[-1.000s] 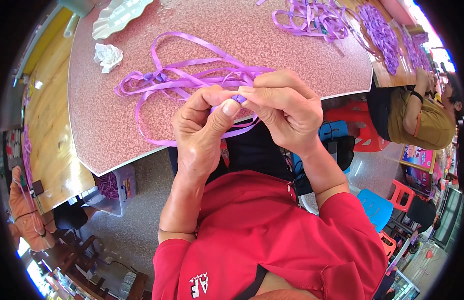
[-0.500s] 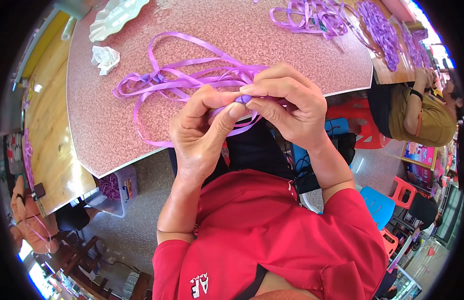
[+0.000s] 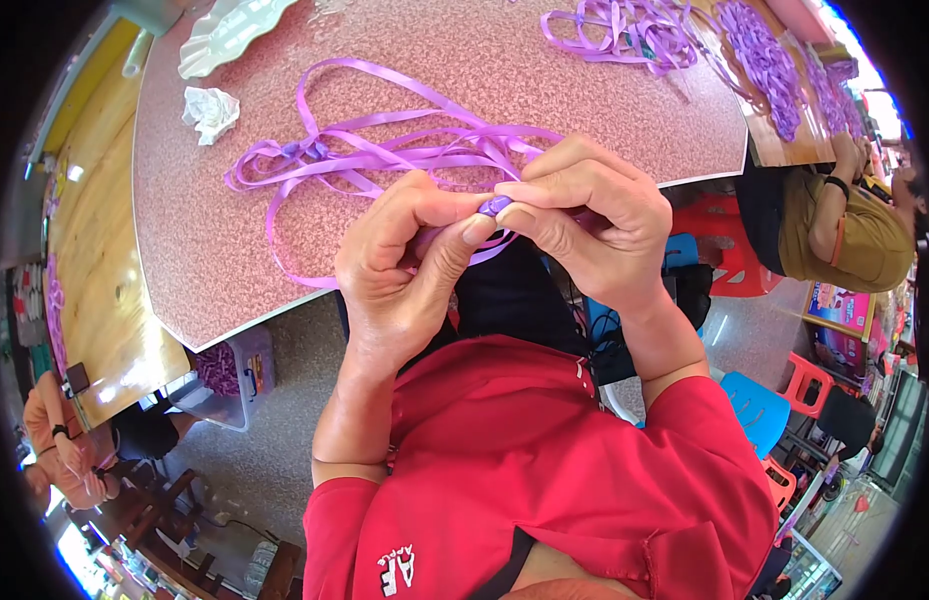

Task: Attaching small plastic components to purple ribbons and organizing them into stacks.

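Note:
My left hand (image 3: 399, 240) and my right hand (image 3: 589, 215) meet in front of my chest, just off the near edge of the table. Both are closed, thumb against index finger, pinching a small purple knot-like lump (image 3: 495, 206) on a purple ribbon between them. Whether the lump is a tied knot or a separate piece is too small to tell. From my fingers the ribbon (image 3: 404, 155) spreads over the tabletop in loose, crossing loops. Darker purple lumps (image 3: 304, 150) sit on it toward the left.
The pink speckled table (image 3: 214, 230) carries a crumpled white tissue (image 3: 211, 114), a white wavy-edged dish (image 3: 229, 35) and another ribbon heap (image 3: 624, 35). More ribbon (image 3: 759, 65) lies on a wooden table at right. Other people sit at both sides. A plastic bin (image 3: 249, 375) stands lower left.
My right hand has shifted slightly right and down, and the pinched lump shows more between my fingertips. The ribbon loops have shifted a little. At far left, another person's hands have moved.

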`<state>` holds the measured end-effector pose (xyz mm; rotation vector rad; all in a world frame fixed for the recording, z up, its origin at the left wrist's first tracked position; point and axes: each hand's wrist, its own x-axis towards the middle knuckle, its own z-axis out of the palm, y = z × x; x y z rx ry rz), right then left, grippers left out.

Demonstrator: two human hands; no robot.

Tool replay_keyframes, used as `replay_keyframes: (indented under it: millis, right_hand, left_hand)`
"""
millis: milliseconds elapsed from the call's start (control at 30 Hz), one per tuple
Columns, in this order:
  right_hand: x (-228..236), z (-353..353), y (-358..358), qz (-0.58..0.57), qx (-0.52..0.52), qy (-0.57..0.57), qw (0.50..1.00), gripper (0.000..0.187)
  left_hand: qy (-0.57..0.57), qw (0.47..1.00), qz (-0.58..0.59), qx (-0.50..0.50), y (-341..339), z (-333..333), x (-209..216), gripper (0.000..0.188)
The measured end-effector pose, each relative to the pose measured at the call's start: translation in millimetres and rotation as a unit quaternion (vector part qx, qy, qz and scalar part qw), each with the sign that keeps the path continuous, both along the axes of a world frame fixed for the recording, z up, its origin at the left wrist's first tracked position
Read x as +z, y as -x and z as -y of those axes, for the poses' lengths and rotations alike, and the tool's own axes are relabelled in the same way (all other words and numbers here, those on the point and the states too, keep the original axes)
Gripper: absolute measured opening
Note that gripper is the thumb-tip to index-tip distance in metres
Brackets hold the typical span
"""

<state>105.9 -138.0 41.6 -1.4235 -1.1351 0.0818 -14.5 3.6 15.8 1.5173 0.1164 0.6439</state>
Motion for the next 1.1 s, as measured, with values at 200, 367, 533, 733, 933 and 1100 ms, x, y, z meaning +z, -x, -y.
replay_keyframes:
  millis: [200,367,533,733,933,1100]
  right_hand:
    - [2.3,-3.4,-11.8,0.163,0.020,-0.006,0.986,0.015]
    - [-3.4,-7.1,-19.7,0.134,0.059,-0.035,0.989,0.021]
    - [-5.7,-8.0,-16.0,0.126,0.040,-0.026,0.991,0.022]
    - [-11.3,-11.8,-13.8,0.118,0.023,-0.039,0.992,0.022]
    - [-10.0,-8.9,-14.9,0.106,0.051,-0.041,0.992,0.021]
    - [-0.3,-3.8,-17.7,0.159,0.079,-0.039,0.983,0.019]
  left_hand:
    - [0.123,0.990,-0.027,-0.070,0.6,-6.2,7.5,0.008]
    - [0.191,0.976,-0.021,-0.102,-0.4,-2.2,14.7,0.009]
    - [0.178,0.971,-0.017,-0.157,-3.4,-6.4,4.5,0.012]
    - [0.057,0.984,-0.049,-0.164,-1.3,-3.5,-0.3,0.025]
    - [-0.058,0.995,0.016,-0.075,-6.7,2.4,-11.8,0.032]
    - [-0.050,0.997,-0.001,-0.063,-1.7,0.3,-9.6,0.034]
